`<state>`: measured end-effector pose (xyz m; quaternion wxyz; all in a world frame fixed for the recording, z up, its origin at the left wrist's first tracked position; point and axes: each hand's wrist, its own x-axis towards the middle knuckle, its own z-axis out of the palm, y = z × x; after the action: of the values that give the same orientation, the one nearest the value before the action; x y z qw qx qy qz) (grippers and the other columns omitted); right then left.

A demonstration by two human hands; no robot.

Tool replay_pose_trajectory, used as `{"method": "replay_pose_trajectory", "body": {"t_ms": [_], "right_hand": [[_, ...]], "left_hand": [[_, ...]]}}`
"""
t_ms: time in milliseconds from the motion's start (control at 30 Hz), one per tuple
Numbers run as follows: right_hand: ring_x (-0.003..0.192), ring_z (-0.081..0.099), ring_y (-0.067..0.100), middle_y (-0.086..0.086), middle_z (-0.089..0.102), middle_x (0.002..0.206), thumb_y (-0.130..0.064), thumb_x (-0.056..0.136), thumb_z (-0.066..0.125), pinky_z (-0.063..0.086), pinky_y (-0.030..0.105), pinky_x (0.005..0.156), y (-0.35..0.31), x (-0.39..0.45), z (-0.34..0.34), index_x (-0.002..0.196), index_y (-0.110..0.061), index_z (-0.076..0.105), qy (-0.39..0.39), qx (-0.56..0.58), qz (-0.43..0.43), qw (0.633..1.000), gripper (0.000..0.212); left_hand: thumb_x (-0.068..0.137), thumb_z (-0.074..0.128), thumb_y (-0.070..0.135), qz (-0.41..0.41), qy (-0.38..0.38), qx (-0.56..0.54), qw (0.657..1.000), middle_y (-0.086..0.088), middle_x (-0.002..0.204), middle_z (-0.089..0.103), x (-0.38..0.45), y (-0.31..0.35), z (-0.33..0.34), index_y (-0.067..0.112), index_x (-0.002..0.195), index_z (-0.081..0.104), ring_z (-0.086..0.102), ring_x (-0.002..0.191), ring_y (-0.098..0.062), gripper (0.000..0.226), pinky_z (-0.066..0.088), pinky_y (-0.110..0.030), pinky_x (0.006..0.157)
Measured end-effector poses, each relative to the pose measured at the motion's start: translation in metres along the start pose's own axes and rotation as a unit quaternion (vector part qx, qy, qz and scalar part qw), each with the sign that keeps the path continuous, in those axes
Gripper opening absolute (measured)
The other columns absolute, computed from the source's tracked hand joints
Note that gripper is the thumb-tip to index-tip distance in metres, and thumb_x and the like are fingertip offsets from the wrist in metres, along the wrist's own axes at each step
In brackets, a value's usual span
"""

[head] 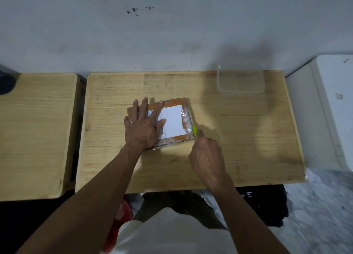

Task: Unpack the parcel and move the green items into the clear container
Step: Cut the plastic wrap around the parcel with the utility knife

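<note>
A flat brown parcel [176, 105] wrapped in clear tape, with a white label on top, lies in the middle of the wooden table [238, 139]. My left hand [145, 124] rests flat on the parcel's left half, fingers spread. My right hand [207, 154] is closed around a thin bright green tool [194, 131], whose tip touches the parcel's right edge near the front corner. What kind of tool it is I cannot tell. The clear container [240, 82] stands empty at the table's back right.
A second wooden table [34, 131] sits to the left, separated by a narrow gap. A white box-like unit [332, 108] stands to the right. A grey wall runs behind the tables. My lap and dark floor lie below the front edge.
</note>
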<state>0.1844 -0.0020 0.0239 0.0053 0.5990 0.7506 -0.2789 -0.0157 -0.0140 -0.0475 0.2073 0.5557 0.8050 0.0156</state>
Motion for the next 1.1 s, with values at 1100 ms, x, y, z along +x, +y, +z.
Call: {"method": "replay_pose_trajectory", "body": {"t_ms": [1100], "right_hand": [[0.089, 0.061, 0.034, 0.017, 0.066, 0.094, -0.007, 0.091, 0.043, 0.047, 0.031, 0.070, 0.025, -0.026, -0.011, 0.121, -0.010, 0.059, -0.051, 0.141, 0.090, 0.985, 0.035]], "left_hand": [[0.103, 0.028, 0.060, 0.005, -0.005, -0.003, 1.000, -0.001, 0.170, -0.002, -0.003, 0.001, -0.002, 0.047, 0.157, 0.010, -0.010, 0.156, -0.034, 0.059, 0.017, -0.073, 0.115]]}}
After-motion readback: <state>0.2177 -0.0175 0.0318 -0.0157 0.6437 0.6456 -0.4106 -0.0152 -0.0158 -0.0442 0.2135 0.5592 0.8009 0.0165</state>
